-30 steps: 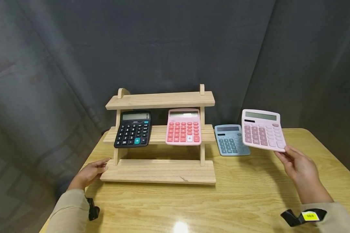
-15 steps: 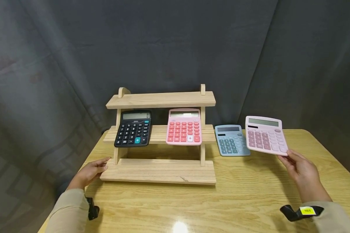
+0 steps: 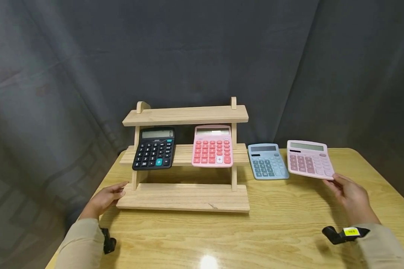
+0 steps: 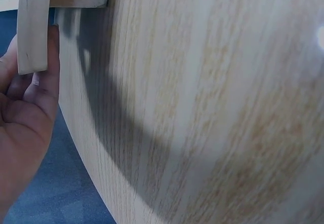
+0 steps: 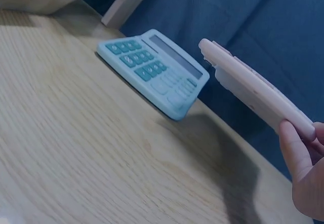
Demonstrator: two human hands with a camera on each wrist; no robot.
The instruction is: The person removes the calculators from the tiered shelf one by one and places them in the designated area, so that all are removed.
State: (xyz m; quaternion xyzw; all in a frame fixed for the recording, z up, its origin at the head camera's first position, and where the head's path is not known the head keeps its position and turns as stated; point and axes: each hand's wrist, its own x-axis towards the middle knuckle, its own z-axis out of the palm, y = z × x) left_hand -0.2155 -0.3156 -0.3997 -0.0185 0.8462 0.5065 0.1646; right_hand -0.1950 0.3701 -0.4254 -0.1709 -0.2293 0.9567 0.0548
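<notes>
My right hand [image 3: 351, 196] pinches a pale pink calculator [image 3: 310, 160] by its lower right corner. In the right wrist view this calculator [image 5: 258, 89] hangs above the table, its shadow below. Just left of it lies a blue calculator [image 3: 268, 161] on the table. My left hand [image 3: 105, 198] grips the left end of the bottom board of a wooden shelf [image 3: 183, 198]; in the left wrist view the thumb and fingers sit on either side of that board [image 4: 33, 36]. On the middle board stand a black calculator [image 3: 154, 148] and a pink calculator [image 3: 212, 146], both leaning back.
The shelf has three boards, with the top board [image 3: 185, 115] bearing nothing. A wooden table [image 3: 175, 239] lies under everything, its far edge close to a dark grey curtain [image 3: 188, 52]. Dark wrist mounts sit on both sleeves.
My right hand has lowered the pale pink calculator and moved it slightly right, so it no longer overlaps the blue one. The left hand and the shelf have stayed in place.
</notes>
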